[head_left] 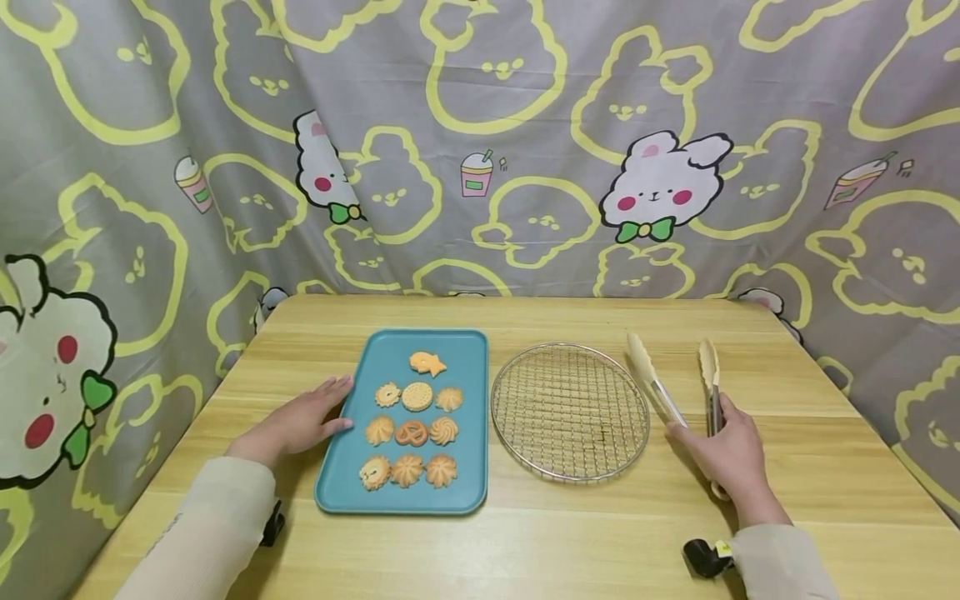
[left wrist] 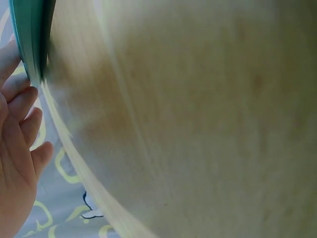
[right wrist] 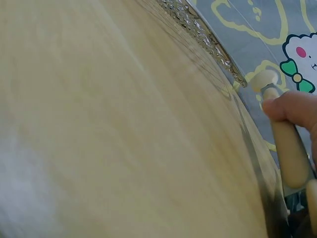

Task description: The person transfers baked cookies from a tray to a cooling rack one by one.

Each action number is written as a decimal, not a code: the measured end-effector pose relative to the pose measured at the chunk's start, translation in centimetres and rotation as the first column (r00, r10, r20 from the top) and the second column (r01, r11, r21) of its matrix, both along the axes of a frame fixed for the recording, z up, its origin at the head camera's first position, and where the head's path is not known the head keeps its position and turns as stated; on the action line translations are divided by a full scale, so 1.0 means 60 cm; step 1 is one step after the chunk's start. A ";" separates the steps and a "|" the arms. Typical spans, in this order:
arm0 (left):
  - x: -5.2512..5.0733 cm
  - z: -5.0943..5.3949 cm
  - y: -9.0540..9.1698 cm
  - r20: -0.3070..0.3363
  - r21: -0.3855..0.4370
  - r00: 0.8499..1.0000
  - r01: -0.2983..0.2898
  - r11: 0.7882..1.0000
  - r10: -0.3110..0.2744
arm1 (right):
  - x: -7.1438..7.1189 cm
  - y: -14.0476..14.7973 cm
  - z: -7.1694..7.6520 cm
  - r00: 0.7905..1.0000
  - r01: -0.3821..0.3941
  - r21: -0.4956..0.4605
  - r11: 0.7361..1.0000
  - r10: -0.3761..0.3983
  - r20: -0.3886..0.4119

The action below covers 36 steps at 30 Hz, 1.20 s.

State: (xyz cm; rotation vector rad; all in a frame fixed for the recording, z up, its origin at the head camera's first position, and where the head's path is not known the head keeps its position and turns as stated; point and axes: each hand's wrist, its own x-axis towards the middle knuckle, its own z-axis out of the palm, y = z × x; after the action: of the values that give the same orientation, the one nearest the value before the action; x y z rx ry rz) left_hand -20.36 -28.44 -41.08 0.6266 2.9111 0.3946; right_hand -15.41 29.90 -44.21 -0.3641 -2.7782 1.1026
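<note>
A teal rectangular tray (head_left: 348, 492) lies on the table with several cookies on it in rows, among them a pretzel-shaped cookie (head_left: 411, 433) and fish- and star-shaped ones at the top. My left hand (head_left: 300, 421) rests at the tray's left edge, its fingers extended; in the left wrist view the fingertips meet the tray's rim (left wrist: 30, 44). My right hand (head_left: 726, 450) grips a pair of tongs (head_left: 667, 404) by the handles. The tongs' beige tips stand spread apart with nothing between them. In the right wrist view the thumb (right wrist: 287, 108) presses on one handle.
A round wire rack (head_left: 570, 412) lies between the tray and the tongs, with nothing on it. The wooden table (head_left: 570, 542) ends at a patterned grey curtain (head_left: 525, 150) behind and at both sides.
</note>
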 end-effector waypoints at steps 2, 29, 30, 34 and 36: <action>0.000 0.000 0.000 -0.001 0.001 1.000 0.002 1.000 -0.002 | -0.002 0.001 0.001 1.000 -0.003 -0.018 1.000 0.003 -0.018; 0.004 0.006 0.002 0.016 0.008 1.000 -0.022 1.000 0.021 | -0.010 -0.016 0.027 0.946 -0.324 -0.318 0.891 0.298 -0.128; 0.004 0.006 0.002 0.015 0.006 1.000 -0.020 1.000 0.020 | -0.010 -0.017 0.029 0.944 -0.330 -0.330 0.884 0.308 -0.118; 0.003 0.004 0.001 0.011 0.007 1.000 -0.010 1.000 0.010 | -0.009 -0.022 0.033 0.943 -0.329 -0.391 0.860 0.324 -0.081; 0.003 0.003 0.001 0.010 0.007 1.000 -0.007 1.000 0.007 | -0.009 -0.024 0.035 0.941 -0.332 -0.401 0.854 0.329 -0.078</action>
State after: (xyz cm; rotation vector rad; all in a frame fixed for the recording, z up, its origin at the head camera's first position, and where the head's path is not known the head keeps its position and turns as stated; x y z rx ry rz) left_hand -20.19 -28.37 -40.89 0.6135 2.9041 0.4074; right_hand -15.95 28.46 -42.13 0.0939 -2.6467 1.7703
